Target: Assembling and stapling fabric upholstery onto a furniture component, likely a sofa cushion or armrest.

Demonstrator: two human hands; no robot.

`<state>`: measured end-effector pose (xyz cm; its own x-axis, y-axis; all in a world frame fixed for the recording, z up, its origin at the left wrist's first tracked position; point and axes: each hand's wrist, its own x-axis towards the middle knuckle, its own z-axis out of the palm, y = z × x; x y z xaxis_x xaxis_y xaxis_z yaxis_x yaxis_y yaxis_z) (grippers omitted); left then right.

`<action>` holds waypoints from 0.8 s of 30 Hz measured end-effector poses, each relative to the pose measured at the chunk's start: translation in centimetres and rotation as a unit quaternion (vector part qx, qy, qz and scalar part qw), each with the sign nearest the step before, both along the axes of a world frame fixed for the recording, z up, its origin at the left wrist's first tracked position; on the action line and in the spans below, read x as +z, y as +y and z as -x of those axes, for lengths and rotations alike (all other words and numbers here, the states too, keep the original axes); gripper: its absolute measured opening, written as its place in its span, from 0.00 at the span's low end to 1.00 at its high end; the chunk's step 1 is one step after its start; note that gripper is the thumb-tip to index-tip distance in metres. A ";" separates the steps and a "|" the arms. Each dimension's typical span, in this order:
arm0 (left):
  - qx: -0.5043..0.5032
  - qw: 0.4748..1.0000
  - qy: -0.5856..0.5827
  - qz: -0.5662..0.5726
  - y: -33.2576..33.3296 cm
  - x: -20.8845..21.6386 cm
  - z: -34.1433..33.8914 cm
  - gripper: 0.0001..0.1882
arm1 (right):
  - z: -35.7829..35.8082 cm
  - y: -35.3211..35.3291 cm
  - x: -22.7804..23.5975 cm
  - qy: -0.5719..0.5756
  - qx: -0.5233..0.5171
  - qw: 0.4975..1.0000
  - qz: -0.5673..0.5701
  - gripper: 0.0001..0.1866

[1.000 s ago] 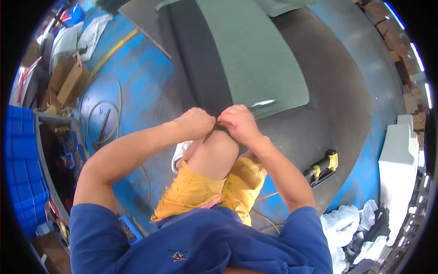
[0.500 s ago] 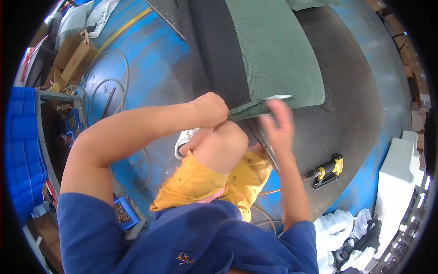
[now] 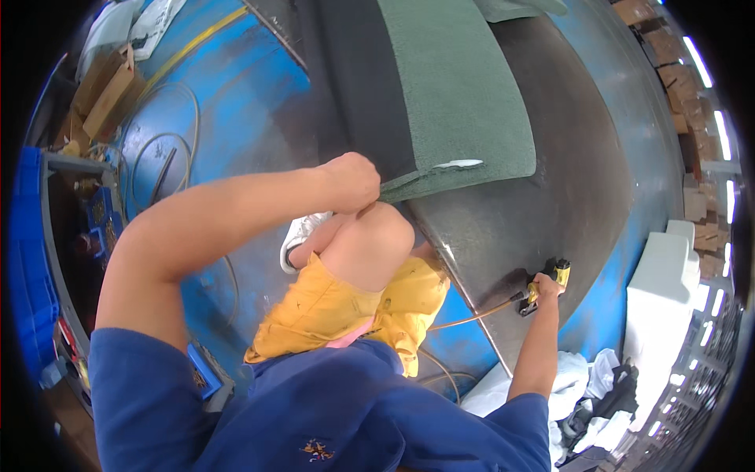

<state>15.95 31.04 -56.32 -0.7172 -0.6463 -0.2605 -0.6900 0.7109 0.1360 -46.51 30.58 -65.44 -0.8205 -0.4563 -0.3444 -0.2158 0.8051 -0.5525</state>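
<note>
My left hand (image 3: 354, 183) is closed at the near left corner of a green fabric (image 3: 464, 86), just above my bent knee. It pinches the fabric's folded edge there, though the fingertips are hidden. A black panel (image 3: 358, 86) adjoins the green piece on the left. Along the near fold a slit shows something white (image 3: 458, 164) inside. Out to the right, my right hand (image 3: 547, 285) is wrapped around the handle of a black and yellow pneumatic staple gun (image 3: 561, 273), which sits on the dark table.
An orange air hose (image 3: 472, 317) runs from the staple gun over the edge of the dark table (image 3: 582, 134). At left stand a blue crate (image 3: 30, 259), a shelf with small bins and cardboard boxes (image 3: 110, 98). White bundles (image 3: 570, 385) and a white block (image 3: 659, 287) lie at right.
My right hand has left the slit in the green fabric, moved right and down, and taken hold of the staple gun. My left hand stays at the fabric corner.
</note>
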 end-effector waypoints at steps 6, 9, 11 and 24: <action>0.008 1.000 -0.030 0.007 1.0 2.0 -0.8 0.10 | -14.0 1.4 11.6 -0.205 0.305 0.930 0.009 0.21; 0.009 1.000 -0.026 -0.015 1.0 1.9 -0.7 0.10 | -27.2 2.0 17.5 -0.280 0.476 0.833 0.042 0.18; 0.031 0.999 -0.013 -0.039 0.5 1.8 -0.4 0.10 | -33.7 1.2 18.4 -0.306 0.512 0.802 0.045 0.17; 0.020 0.998 -0.046 -0.033 0.5 2.3 -0.1 0.12 | -41.4 0.8 19.5 -0.203 0.608 0.765 -0.064 0.15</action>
